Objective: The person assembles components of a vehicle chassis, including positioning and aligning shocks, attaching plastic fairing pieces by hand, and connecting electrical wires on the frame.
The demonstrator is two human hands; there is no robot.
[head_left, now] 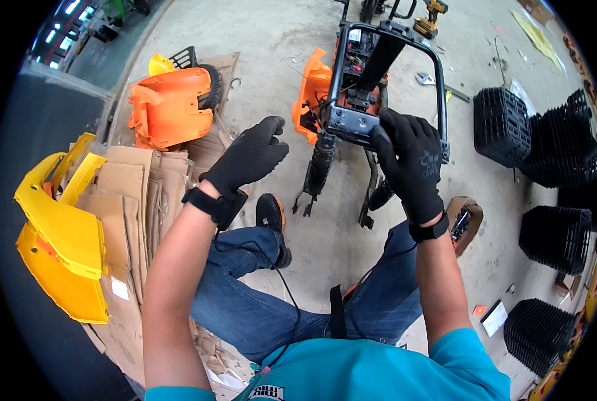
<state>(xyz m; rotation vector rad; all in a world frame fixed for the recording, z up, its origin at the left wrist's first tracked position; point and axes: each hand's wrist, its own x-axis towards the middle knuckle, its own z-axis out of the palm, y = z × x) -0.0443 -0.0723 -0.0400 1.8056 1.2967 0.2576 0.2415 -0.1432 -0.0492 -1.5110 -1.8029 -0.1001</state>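
A small vehicle chassis (362, 87) stands upright in front of me, with wiring showing inside and a black tubular frame (439, 80) on top. My right hand (412, 164), in a black glove, is closed at the frame's near crossbar, beside a dark metal plate (350, 121) with holes. Left of the chassis, my left hand (245, 157), also gloved, hangs in the air touching nothing visible. Its fingers are curled; whatever may be inside them is hidden. An orange body panel (312, 93) sits against the chassis's left side. Below, a black spring shock absorber (320, 160) points toward me.
Flattened cardboard (128, 200) is piled at left, with yellow panels (65, 247) on it. Farther off lie an orange shell (168, 107) and a tyre. At right are stacked black plastic baskets (502, 127), an open parts box (465, 224), an adjustable wrench (425, 79) and a yellow drill (429, 20).
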